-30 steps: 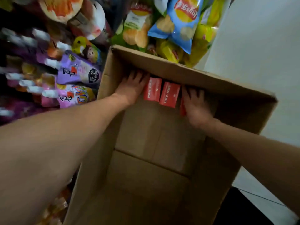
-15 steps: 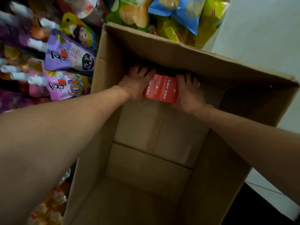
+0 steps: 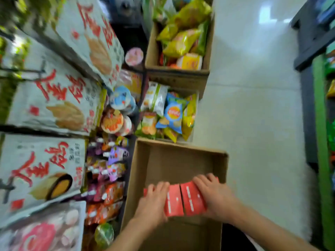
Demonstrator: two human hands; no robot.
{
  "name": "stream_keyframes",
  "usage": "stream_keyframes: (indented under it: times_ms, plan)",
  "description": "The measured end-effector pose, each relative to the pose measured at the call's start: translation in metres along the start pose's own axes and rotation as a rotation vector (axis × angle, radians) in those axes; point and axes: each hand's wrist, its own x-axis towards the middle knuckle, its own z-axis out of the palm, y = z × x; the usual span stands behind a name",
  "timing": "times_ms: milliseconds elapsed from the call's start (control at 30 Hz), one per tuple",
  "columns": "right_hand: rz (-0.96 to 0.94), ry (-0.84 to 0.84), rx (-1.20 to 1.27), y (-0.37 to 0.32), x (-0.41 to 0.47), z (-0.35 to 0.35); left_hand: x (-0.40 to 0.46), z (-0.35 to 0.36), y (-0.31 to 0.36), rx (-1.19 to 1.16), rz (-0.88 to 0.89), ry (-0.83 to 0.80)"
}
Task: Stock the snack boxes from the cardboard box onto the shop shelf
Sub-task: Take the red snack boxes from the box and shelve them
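Clamping a row of flat red snack boxes [image 3: 184, 200] between my left hand [image 3: 154, 201] and right hand [image 3: 215, 194], fingers curled over both ends, above the open brown cardboard box [image 3: 174, 160].

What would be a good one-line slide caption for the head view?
Both hands, left hand and right hand, clasp red snack boxes over the cardboard box beside the stocked shelf.

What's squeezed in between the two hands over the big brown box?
In the head view, red snack boxes sit side by side between the left hand and the right hand, above the cardboard box.
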Motion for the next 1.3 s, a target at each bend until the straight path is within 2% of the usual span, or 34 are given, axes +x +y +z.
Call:
stream_keyframes:
  times_ms: [33,67,100,133,167,233,300,400,567,800,967,1300]
  plan:
    - [0.028,-0.020,0.020,-0.006,-0.027,-0.015,-0.023,-0.014,0.015,-0.019,0.019,-0.016]
    - [0.075,-0.023,0.049,-0.012,-0.052,-0.031,-0.043,-0.028,0.030,-0.005,0.067,0.068]
    - [0.125,-0.008,0.083,-0.018,-0.078,-0.047,-0.061,-0.047,0.045,0.031,0.138,0.222]
    - [0.170,0.022,0.119,-0.026,-0.105,-0.061,-0.086,-0.071,0.058,0.035,0.178,0.229]
    - [0.205,0.060,0.145,-0.033,-0.136,-0.075,-0.109,-0.088,0.071,0.100,0.259,0.317]
    - [0.244,0.153,0.150,-0.053,-0.205,-0.100,-0.160,-0.121,0.101,0.098,0.284,0.297]
    - [0.294,0.276,0.150,-0.077,-0.279,-0.117,-0.213,-0.137,0.123,0.224,0.310,0.117]
    - [0.371,0.424,0.090,-0.118,-0.389,-0.131,-0.315,-0.168,0.159,0.321,0.465,0.291]
    - [0.512,0.654,0.058,-0.172,-0.545,-0.146,-0.453,-0.199,0.225,0.465,0.700,0.483]
    - [0.651,0.871,0.088,-0.217,-0.732,-0.137,-0.593,-0.199,0.328,0.621,0.864,0.569]
    - [0.721,0.943,0.074,-0.227,-0.842,-0.116,-0.668,-0.179,0.397,0.655,0.961,0.626]
    - [0.938,1.036,-0.021,-0.236,-0.996,-0.049,-0.769,-0.116,0.511,0.756,1.140,0.627]
